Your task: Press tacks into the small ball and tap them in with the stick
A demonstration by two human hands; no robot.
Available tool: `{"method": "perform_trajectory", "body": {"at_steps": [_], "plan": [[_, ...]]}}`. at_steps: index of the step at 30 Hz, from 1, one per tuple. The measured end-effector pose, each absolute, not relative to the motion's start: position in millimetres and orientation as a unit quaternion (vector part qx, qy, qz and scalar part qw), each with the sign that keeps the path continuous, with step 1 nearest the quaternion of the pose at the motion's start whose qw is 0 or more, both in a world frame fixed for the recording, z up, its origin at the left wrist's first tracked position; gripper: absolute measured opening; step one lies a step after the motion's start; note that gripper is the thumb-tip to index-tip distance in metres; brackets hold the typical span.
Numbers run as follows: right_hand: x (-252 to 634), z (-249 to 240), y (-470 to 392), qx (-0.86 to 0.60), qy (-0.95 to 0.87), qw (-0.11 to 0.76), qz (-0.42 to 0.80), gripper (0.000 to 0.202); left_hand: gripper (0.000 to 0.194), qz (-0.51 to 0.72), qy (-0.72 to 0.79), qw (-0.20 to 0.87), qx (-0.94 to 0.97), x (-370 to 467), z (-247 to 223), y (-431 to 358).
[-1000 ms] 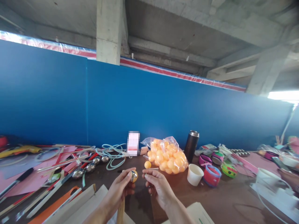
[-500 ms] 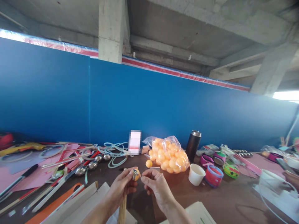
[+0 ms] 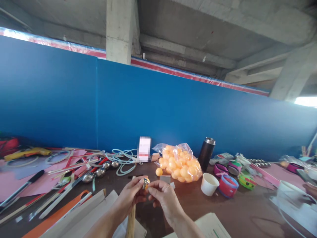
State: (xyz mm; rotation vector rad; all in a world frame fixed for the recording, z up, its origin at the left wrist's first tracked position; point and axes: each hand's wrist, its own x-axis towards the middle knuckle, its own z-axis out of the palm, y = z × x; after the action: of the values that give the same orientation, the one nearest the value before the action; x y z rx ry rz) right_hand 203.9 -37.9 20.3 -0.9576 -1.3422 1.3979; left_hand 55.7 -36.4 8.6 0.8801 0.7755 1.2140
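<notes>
Two-handed at lower centre: pinching shiny ball in left hand, with right hand bunched just beside, grip unclear

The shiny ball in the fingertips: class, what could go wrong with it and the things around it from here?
The shiny ball might slip, being small, round and held only by the fingers of the left hand.
The loose orange ball lies outside the bag and could roll if bumped.
The right forearm might knock the white cup.
</notes>
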Motion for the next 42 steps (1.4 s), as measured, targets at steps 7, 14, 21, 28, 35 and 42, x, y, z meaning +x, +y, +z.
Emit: {"method": "perform_trajectory", "body": {"at_steps": [7,14,21,28,35,42], "plan": [[204,13,-33,-0.378,-0.517,0.483,0.596,0.022,0.043,0.53,0.367,0.649,0.405,58,8,-36],[206,8,-33,-0.38,-0.491,0.468,0.628,0.022,0.042,0.532,0.358,0.649,0.409,58,6,-37],[206,9,-33,-0.372,-0.467,0.468,0.651,0.021,0.042,0.532,0.371,0.64,0.412,59,3,-34],[207,7,-31,-0.375,-0.465,0.459,0.658,0.022,0.043,0.532,0.374,0.635,0.416,59,2,-33],[208,5,-31,-0.366,-0.472,0.456,0.66,0.022,0.041,0.536,0.373,0.628,0.423,59,-3,-31],[208,7,-31,-0.37,-0.47,0.454,0.66,0.025,0.04,0.537,0.368,0.63,0.424,59,-3,-30]]}}
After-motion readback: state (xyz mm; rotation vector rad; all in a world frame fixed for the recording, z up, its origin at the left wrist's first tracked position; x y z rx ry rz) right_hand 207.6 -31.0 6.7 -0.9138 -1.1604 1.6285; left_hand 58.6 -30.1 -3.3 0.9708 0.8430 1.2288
